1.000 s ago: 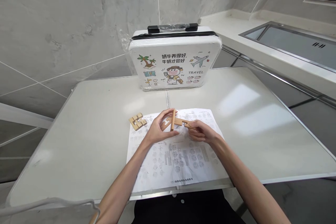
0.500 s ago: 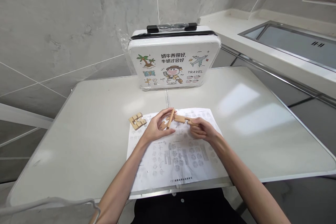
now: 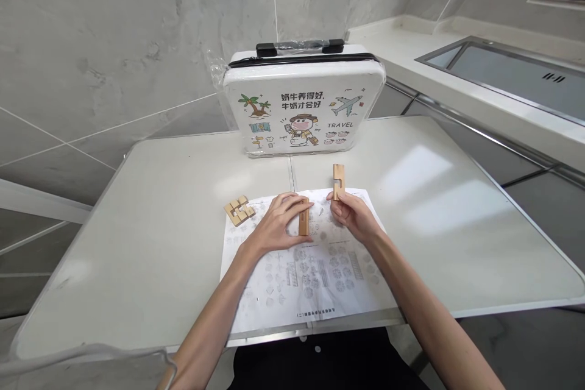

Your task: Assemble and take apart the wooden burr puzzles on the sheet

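Note:
My left hand (image 3: 278, 223) is closed round a flat wooden puzzle piece (image 3: 304, 223) with a small slot in its face, held over the printed sheet by thumb and fingers. Part of that piece is hidden behind the fingers. Between thumb and fingers of my right hand (image 3: 354, 213) stands a notched wooden puzzle block (image 3: 339, 178), upright, its cut-out on the left side. The two pieces are apart. To the left of my left hand, a small cluster of interlocked wooden blocks (image 3: 239, 211) lies on the table beside the sheet's corner.
The printed sheet (image 3: 292, 292) with rows of small diagrams lies along the table's (image 3: 150, 244) near edge. A plastic-wrapped white suitcase (image 3: 304, 103) stands at the back. A counter (image 3: 388, 39) with a sink runs along the right. A grey cable (image 3: 91, 350) crosses the lower left.
My right hand has turned the notched block from lying sideways to upright, away from the other piece. My left hand has turned its piece so that its slotted face shows.

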